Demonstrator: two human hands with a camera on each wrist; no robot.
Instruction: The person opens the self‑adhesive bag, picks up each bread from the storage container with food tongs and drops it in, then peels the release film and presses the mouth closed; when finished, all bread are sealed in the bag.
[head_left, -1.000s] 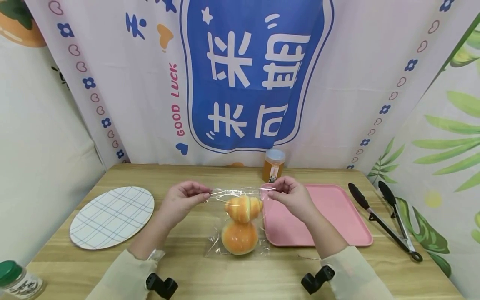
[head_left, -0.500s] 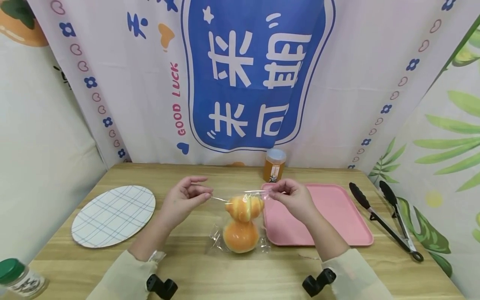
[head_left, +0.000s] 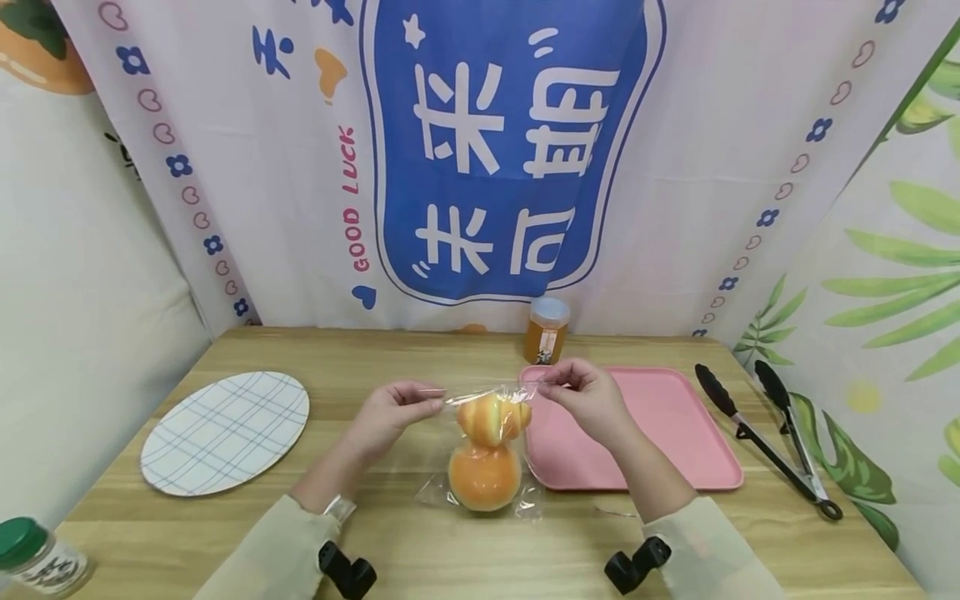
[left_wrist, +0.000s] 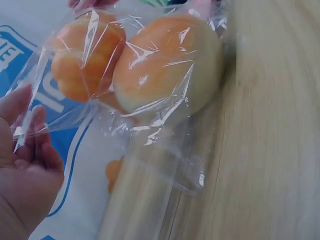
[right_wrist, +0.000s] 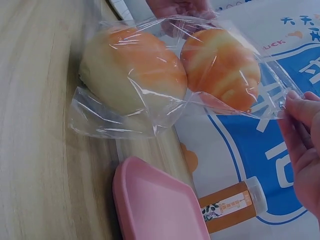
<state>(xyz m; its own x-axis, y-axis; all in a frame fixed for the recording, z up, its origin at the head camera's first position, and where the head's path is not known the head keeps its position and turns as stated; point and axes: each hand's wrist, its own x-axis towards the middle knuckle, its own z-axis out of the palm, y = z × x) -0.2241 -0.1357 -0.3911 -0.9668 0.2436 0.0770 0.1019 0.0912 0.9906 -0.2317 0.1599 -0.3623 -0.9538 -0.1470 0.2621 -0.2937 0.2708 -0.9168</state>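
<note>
A clear plastic bag (head_left: 527,500) stands upright over the table, holding two bread pieces. The lower one is a smooth round bun (head_left: 484,477); above it sits a ridged, twisted roll (head_left: 493,418). My left hand (head_left: 399,414) pinches the left end of the bag's top edge between thumb and fingers. At the opposite end, my right hand (head_left: 588,396) pinches the same edge, drawing it out between the hands. From the right wrist, the thumb (right_wrist: 300,107) shows pressed on the film. The bun's base is close over the wooden tabletop (head_left: 420,554).
A pink tray (head_left: 667,433) lies right of the bag, partly behind my right forearm. Black-tipped tongs (head_left: 776,454) rest farther right. A honey-coloured jar (head_left: 547,333) stands at the back. An oval checked plate (head_left: 225,433) and a green-lidded shaker (head_left: 41,558) are on the left.
My left hand has moved right and slightly down, its raised fingers folding in at the bag's edge. The bag and breads have shifted slightly right; my right hand has stayed nearly in place.
</note>
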